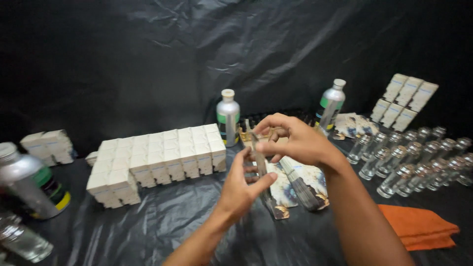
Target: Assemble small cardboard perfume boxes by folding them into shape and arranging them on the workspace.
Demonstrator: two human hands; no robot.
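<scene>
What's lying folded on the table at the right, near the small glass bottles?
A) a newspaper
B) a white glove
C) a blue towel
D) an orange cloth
D: a folded orange cloth lies on the black-covered table, just in front of the rows of glass bottles.

We see the left hand (241,189) and right hand (290,140) together gripping a slim clear bottle (259,162) above black plastic sheeting (162,221). Beside them stand rows of small white boxes (157,160), a silver canister (228,117), empty glass bottles (414,157) and a folded orange cloth (419,227). A dark brush (300,187) lies just below the hands.
</scene>
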